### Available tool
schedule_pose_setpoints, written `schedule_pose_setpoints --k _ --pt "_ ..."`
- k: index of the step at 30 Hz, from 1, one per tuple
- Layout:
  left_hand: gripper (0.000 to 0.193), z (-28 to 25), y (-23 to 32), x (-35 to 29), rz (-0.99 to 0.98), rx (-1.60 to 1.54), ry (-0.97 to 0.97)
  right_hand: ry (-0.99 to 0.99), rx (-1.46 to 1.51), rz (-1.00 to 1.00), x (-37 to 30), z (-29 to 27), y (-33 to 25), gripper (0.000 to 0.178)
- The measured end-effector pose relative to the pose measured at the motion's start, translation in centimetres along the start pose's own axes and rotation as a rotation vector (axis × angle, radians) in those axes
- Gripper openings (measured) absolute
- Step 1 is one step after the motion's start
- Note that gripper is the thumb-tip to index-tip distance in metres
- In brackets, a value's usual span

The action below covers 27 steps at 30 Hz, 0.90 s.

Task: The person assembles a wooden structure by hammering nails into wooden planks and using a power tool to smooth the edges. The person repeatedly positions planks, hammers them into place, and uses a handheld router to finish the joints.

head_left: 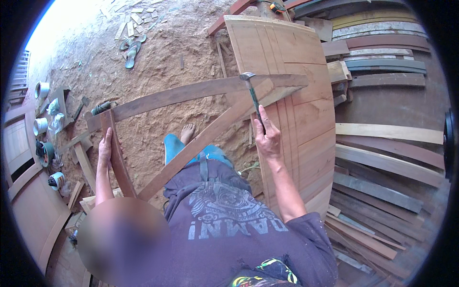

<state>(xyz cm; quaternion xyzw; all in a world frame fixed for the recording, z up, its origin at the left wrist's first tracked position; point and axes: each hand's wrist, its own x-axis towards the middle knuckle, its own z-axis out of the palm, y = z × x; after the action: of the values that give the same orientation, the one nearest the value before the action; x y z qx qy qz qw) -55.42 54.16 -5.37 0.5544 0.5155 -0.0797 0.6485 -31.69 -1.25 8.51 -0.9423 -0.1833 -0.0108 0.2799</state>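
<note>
Bare, rough earth spreads beneath the whole work area, sunlit toward the far left. Stacked boards in brown, grey and pale wood line the right side. Beside them lies a panelled wooden door, grooved lengthwise near its left edge. Three planks make a narrow triangle: a long dark plank reaches across the door's left edge, its right end over the panels; a diagonal plank runs from its right part back toward the person; a short reddish-brown plank joins their left ends. Above the long plank, by the door's left edge, is a claw hammer with a green handle, its head near that plank's far side; whether they touch cannot be told. Its handle is gripped low by the right hand, closed around it with the index finger stretched along the shaft. Fingers wrapped about the short plank near its far end, the left hand holds it firmly. Flip-flops lie on the earth farther off, and a small yellow-and-black tape measure sits beyond the door's far edge.
</note>
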Motion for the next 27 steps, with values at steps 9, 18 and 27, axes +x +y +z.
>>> schedule_pose_setpoints --k 9,18,27 --pt "0.068 0.3 0.5 -0.5 -0.003 0.003 0.015 -0.015 -0.011 0.048 0.1 -0.1 -0.4 0.059" --pt "0.067 0.6 1.7 -1.3 -0.002 0.013 0.007 0.069 0.065 0.006 -0.7 0.9 -0.6 0.060" --pt "0.063 0.5 3.4 -1.2 -0.012 0.027 -0.072 0.163 0.129 0.093 -1.4 1.6 -0.6 0.056"
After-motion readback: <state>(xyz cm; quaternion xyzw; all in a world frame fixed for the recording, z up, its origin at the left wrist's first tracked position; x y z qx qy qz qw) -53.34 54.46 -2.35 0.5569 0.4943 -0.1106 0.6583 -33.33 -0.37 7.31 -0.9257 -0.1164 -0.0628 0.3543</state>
